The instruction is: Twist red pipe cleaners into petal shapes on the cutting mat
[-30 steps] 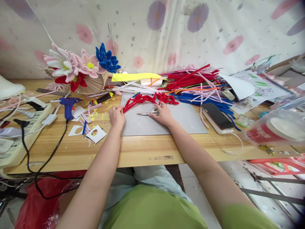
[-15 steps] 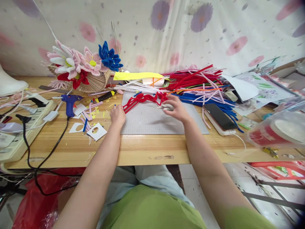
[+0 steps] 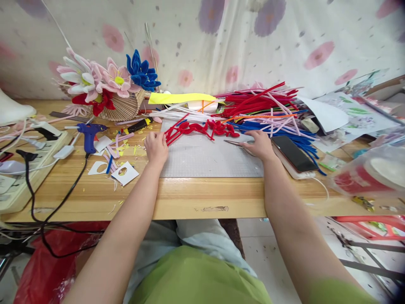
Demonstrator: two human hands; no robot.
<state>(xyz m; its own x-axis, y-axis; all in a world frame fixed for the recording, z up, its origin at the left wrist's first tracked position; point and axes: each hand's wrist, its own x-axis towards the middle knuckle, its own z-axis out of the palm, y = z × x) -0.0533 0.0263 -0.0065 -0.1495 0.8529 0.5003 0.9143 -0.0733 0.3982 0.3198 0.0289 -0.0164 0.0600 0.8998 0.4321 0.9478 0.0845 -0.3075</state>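
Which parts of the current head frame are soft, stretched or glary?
Head view, right edge: plastic-wrapped cup smeared and stretched, right corners dark; head view, bottom right: green sleeve soft-edged; head view, centre: red stems reasonably crisp, gray mat evenly lit with no harsh glare.

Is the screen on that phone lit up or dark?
Dark: the phone, lying face up near the right hand, shows a plain black screen with nothing glowing.
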